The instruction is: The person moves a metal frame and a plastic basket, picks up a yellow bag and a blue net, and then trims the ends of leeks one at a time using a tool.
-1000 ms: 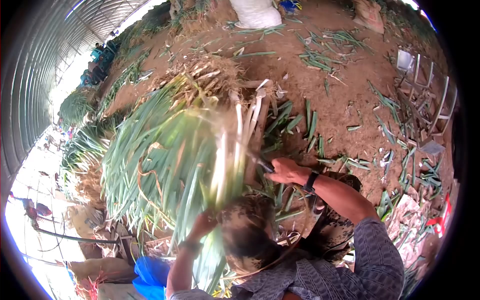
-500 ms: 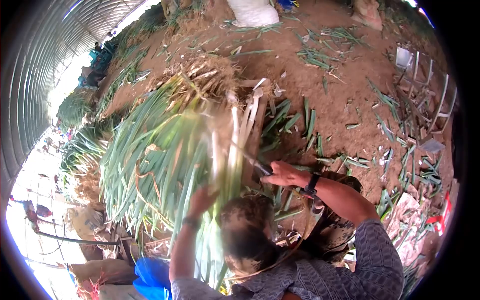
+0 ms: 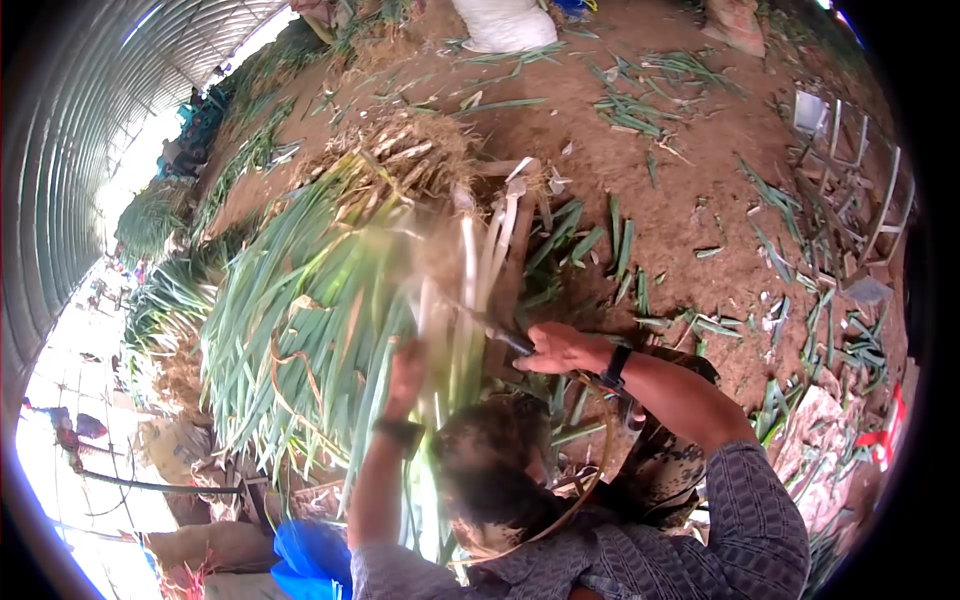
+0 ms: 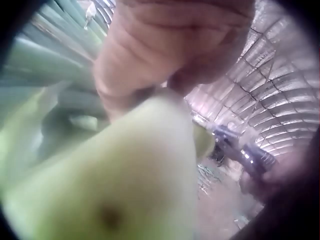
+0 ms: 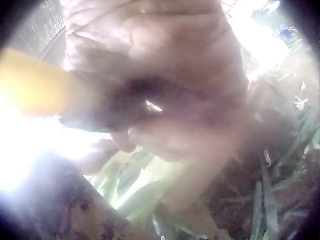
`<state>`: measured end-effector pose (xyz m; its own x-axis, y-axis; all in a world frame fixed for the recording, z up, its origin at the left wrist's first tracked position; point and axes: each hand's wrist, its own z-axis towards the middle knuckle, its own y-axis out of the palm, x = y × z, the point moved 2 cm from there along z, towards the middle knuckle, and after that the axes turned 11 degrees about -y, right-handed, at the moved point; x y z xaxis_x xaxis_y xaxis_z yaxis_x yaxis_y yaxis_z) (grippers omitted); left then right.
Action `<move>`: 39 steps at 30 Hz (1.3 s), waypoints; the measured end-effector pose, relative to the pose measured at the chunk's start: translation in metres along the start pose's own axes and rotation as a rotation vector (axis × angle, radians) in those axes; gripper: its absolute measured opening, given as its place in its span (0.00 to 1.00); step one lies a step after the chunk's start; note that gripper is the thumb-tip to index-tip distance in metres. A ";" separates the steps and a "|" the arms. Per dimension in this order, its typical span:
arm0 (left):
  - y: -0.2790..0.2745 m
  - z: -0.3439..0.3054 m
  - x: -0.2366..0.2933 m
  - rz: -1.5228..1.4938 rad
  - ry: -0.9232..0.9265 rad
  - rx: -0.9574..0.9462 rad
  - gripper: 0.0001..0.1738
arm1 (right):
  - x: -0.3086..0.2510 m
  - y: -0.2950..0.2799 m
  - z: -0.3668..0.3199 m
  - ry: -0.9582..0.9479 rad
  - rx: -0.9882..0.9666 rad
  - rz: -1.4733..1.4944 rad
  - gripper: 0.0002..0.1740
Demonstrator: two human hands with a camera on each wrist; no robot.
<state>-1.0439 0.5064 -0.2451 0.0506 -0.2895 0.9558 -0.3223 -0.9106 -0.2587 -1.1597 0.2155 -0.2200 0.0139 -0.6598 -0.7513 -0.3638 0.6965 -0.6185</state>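
Note:
In the head view, green leeks (image 3: 300, 330) with rooty, straw-coloured ends lie in a large pile. My left hand (image 3: 406, 375) is at the pile's right edge; the left wrist view shows its fingers (image 4: 140, 65) curled round a thick pale stalk (image 4: 145, 165). My right hand (image 3: 565, 350) grips the dark handle (image 3: 516, 343) of a thin tool whose tip points up-left toward blurred stalks and roots. In the right wrist view a blurred yellow hose (image 5: 35, 85) runs beside the right palm (image 5: 155, 40). Pale peeled leeks (image 3: 503, 225) lie between the hands' upper sides.
A white sack (image 3: 508, 25) stands at the top. Cut green leaves (image 3: 632, 115) litter the brown soil. Metal frames (image 3: 865, 190) stand at the far right, and a blue bag (image 3: 305, 560) lies lower left. A person's capped head (image 3: 490, 460) is at the bottom centre.
My left hand has moved up along the pile, away from the bottom of the view. My right hand and the tool have shifted slightly left. The pile looks much the same.

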 end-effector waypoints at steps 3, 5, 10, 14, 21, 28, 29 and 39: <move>-0.003 -0.026 0.027 0.200 0.043 0.042 0.19 | 0.002 0.004 0.006 0.023 -0.043 0.035 0.34; -0.002 -0.041 0.045 0.404 0.084 0.098 0.20 | -0.004 0.004 0.007 0.040 -0.027 0.100 0.33; -0.004 -0.081 0.057 0.490 0.199 0.170 0.19 | -0.017 -0.022 0.016 -0.018 0.163 0.277 0.22; -0.017 -0.123 0.054 0.658 0.165 0.172 0.15 | -0.021 -0.011 0.018 -0.108 0.165 0.282 0.20; -0.003 -0.133 0.062 0.618 0.100 0.191 0.15 | -0.052 0.024 0.002 -0.302 0.186 -0.056 0.19; -0.014 -0.120 0.068 0.637 0.295 0.091 0.11 | -0.019 -0.022 0.004 -0.262 0.445 -0.052 0.18; -0.026 -0.134 0.076 0.666 0.232 0.084 0.09 | -0.018 -0.025 0.000 -0.296 0.442 -0.100 0.14; -0.170 -0.223 0.034 0.689 0.021 0.125 0.10 | 0.021 -0.016 -0.022 -0.221 0.384 -0.136 0.13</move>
<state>-1.1983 0.7170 -0.1380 -0.1446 -0.8088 0.5700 -0.1630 -0.5487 -0.8200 -1.1736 0.1841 -0.2207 0.2507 -0.7056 -0.6627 0.0257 0.6892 -0.7241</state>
